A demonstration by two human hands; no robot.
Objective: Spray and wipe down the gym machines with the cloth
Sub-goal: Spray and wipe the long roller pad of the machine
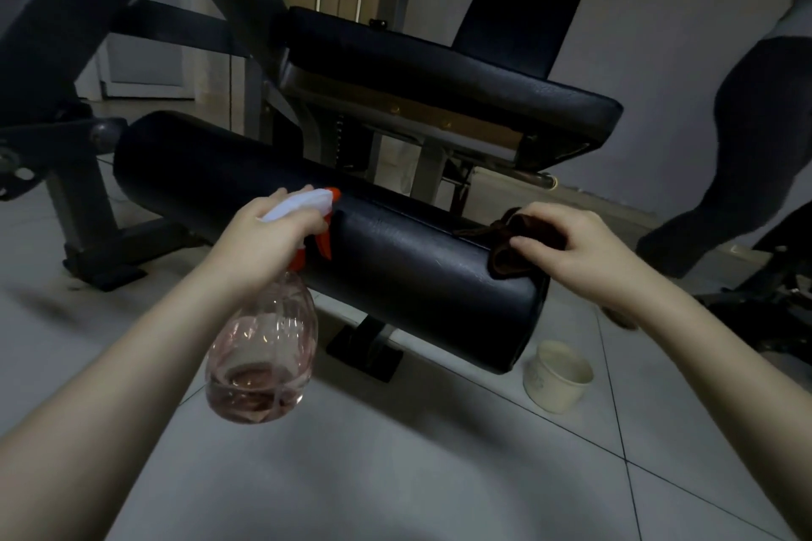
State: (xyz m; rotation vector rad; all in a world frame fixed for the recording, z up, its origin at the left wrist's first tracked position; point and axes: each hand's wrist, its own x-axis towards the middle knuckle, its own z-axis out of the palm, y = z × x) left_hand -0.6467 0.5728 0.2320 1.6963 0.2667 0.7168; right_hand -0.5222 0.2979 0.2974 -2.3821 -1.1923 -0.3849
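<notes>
From the head camera, looking down, two bare arms reach out over a pale tiled floor (395, 474).

The left hand (263, 233) is wrapped tight around the neck of a spray bottle (263, 347). The bottle is see-through and pinkish, with only a little liquid at the bottom. Its top is white, with an orange nozzle and an orange trigger. The nozzle points at the long black roller pad (395, 259) and is just beside it. The bottle hangs down in front of the pad. I cannot tell if a finger is pulling the trigger, because the hand hides it.

The right hand (580, 246) holds a dark brown cloth (505, 259), with its fingers bent over it. The cloth is bunched up and sits on top of the roller pad, at the pad's right end (the end nearest the camera).

Behind the roller pad is a flat black seat pad (439, 75), and behind that a black back pad (518, 13) stands up. Dark metal bars of the machine frame (66, 13) fill the top left.

A small cream paper cup (558, 378) stands on the floor, just beside the right end of the roller pad. At the right edge is another person's leg in dark trousers (755, 145).
</notes>
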